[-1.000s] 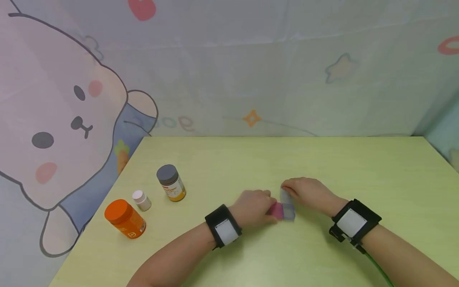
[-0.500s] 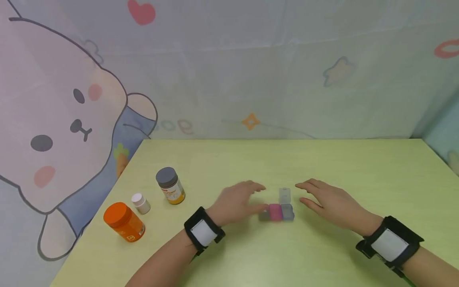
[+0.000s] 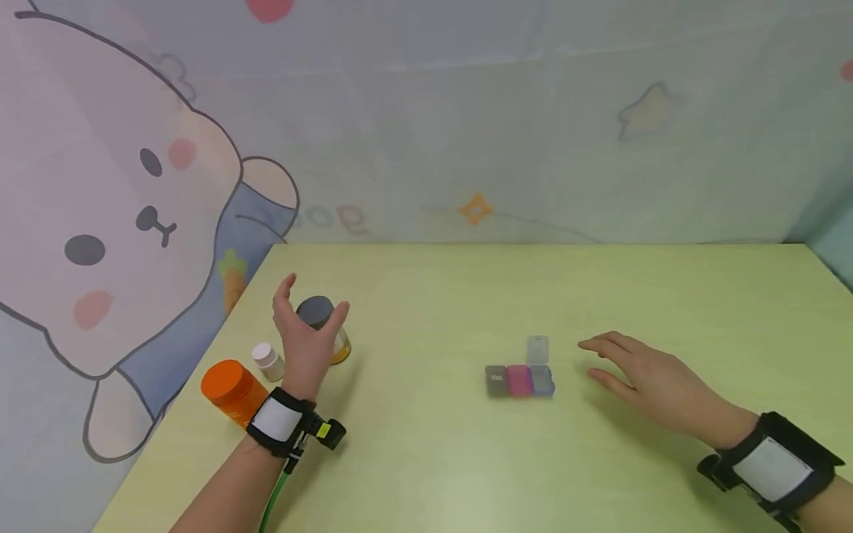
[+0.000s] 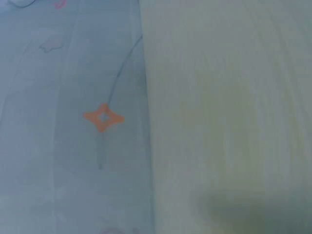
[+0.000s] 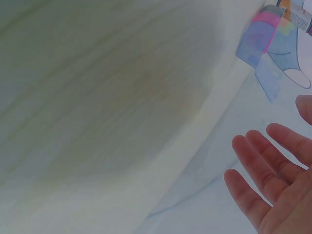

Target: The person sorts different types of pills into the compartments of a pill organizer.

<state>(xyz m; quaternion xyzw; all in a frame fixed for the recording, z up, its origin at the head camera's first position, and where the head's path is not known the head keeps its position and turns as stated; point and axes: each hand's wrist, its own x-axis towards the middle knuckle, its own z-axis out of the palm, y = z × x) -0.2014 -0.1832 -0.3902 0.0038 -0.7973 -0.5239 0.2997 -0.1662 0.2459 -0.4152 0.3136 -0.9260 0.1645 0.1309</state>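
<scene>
Saw a cylindrical, grey-capped, yellow-based jar [image 3: 314, 308] upright in the wide thumb-and-finger gap of the left hand [image 3: 308, 349] — could not tell if touching — well left of a grey-pink-purple plastic pillbox [image 3: 519, 380]. Found the right hand [image 3: 651, 382] spread near it. Noted a white plastic bottle [image 3: 269, 362] on the pale green table [image 3: 433, 466].

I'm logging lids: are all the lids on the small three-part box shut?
No: on the box, the clear lid of the purple end compartment is plainly open.
</scene>
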